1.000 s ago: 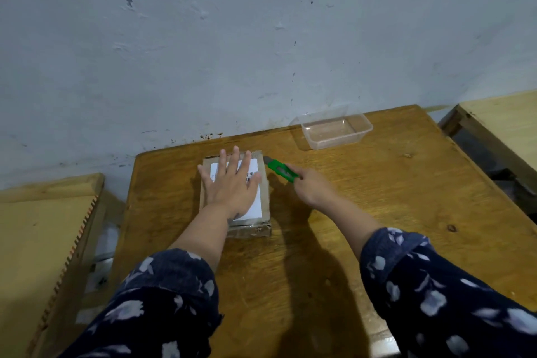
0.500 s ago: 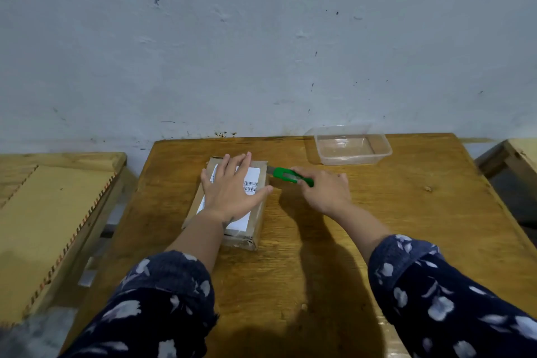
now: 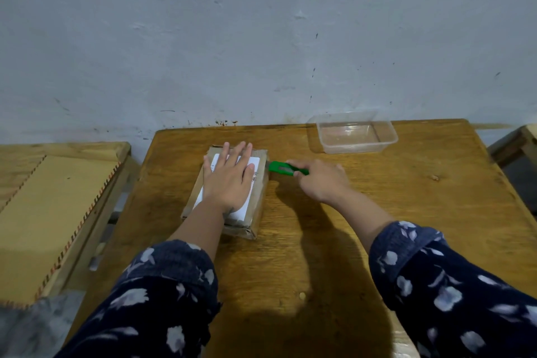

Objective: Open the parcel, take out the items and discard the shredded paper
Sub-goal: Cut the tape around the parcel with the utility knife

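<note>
Left hand (image 3: 229, 183) lies flat, fingers spread, pressing the parcel (image 3: 257, 197) onto the table (image 3: 436, 212). Right hand (image 3: 319, 180) is clenched on a green cutter (image 3: 283, 168), its tip touching the parcel's 3 o'clock edge. The cardboard looks light and stiff, likely to slide, so pinning its top suits. A tub (image 3: 356, 132) sits at 1 o'clock. Half a second earlier the cutter stood just off that edge.

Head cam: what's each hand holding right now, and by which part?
Right hand grips the green cutter by its rear handle, tip at the parcel's right edge. Left hand grasps nothing; it lies flat, palm down, on the parcel's top.
</note>
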Demonstrator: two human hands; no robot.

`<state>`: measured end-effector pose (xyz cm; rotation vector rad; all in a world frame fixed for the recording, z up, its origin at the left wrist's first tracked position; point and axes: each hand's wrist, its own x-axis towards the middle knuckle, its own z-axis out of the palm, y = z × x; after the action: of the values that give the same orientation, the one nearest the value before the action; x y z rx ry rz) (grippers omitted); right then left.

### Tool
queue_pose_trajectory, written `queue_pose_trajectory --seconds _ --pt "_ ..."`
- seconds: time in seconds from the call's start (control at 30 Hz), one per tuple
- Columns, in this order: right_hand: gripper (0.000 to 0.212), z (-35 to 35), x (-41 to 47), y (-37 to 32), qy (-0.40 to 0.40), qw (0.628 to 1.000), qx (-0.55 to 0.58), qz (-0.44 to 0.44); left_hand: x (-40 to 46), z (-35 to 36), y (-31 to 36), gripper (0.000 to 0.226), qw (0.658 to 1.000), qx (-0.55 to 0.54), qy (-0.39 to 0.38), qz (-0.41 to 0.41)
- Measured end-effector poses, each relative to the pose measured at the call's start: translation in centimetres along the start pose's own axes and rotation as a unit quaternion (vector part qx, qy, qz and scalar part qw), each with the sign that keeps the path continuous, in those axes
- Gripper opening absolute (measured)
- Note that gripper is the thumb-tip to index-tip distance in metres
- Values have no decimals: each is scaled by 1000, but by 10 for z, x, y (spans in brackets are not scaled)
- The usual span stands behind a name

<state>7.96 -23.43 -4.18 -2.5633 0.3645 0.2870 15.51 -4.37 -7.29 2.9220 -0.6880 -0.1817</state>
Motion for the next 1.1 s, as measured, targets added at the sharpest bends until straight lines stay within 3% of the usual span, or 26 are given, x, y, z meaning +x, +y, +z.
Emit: queue_pose_trajectory --seconds 0.37,0.53,1.1 --pt "40 10 -12 -11 20 999 0 38 -2 1 -1 52 1000 10 6 25" --pt "37 5 -20 -5 -20 998 35 47 -4 2 -4 52 999 15 8 50" --pt "37 20 -56 -13 7 995 53 82 -1 3 -8 54 998 10 -10 55"
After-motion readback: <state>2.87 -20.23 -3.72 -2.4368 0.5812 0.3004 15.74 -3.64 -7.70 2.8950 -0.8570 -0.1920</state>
